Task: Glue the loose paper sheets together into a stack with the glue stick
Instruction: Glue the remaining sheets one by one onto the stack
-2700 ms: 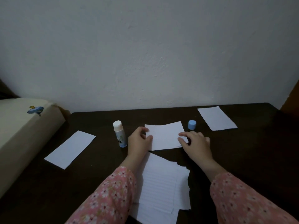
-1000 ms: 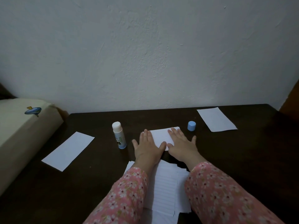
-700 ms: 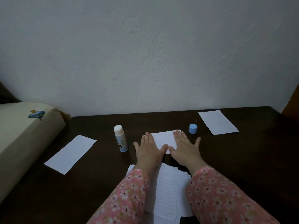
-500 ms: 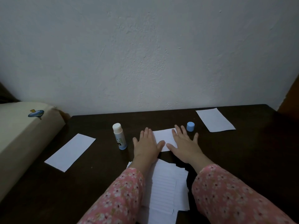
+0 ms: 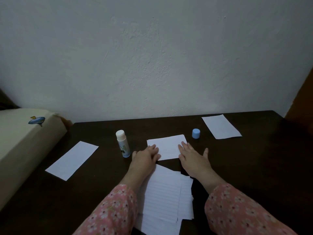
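Dark bench (image 5: 262, 167) against a pale wall: at far left one loose sheet (image 5: 72, 160) lies flat, then the uncapped glue stick (image 5: 123, 143) stands upright. Left hand (image 5: 145, 157) and right hand (image 5: 192, 157) press flat, fingers straight, gripping nothing, on the glued sheets (image 5: 167, 145). Lined sheets (image 5: 163, 199) lie between the forearms. Further right sit the blue cap (image 5: 196, 133) and another sheet (image 5: 221, 126).

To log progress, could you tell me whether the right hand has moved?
Yes: the right hand slid toward the person, away from the blue cap.
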`<move>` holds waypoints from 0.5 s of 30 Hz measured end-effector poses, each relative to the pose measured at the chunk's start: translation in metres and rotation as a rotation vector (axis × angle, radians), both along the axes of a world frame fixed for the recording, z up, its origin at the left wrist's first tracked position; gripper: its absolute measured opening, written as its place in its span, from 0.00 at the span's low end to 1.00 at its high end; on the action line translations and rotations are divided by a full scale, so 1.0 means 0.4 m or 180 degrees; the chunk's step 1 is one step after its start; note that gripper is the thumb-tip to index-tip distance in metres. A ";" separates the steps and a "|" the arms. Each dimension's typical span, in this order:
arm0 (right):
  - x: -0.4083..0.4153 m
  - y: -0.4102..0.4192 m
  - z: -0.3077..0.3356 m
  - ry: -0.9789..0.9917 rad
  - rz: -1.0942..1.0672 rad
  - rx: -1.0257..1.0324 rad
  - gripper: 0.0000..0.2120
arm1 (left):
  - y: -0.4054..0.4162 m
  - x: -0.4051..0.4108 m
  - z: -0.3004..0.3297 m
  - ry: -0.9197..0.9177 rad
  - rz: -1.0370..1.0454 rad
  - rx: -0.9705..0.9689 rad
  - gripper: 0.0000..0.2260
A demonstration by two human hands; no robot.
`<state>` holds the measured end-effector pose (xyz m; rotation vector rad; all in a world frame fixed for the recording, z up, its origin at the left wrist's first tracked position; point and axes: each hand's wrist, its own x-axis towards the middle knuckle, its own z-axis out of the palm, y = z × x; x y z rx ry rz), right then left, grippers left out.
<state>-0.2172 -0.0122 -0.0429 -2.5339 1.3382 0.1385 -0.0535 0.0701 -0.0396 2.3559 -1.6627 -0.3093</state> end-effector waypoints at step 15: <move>-0.012 -0.081 0.021 -0.0131 0.0572 -0.0049 0.26 | -0.046 0.030 0.018 0.0280 0.0062 -0.0176 0.10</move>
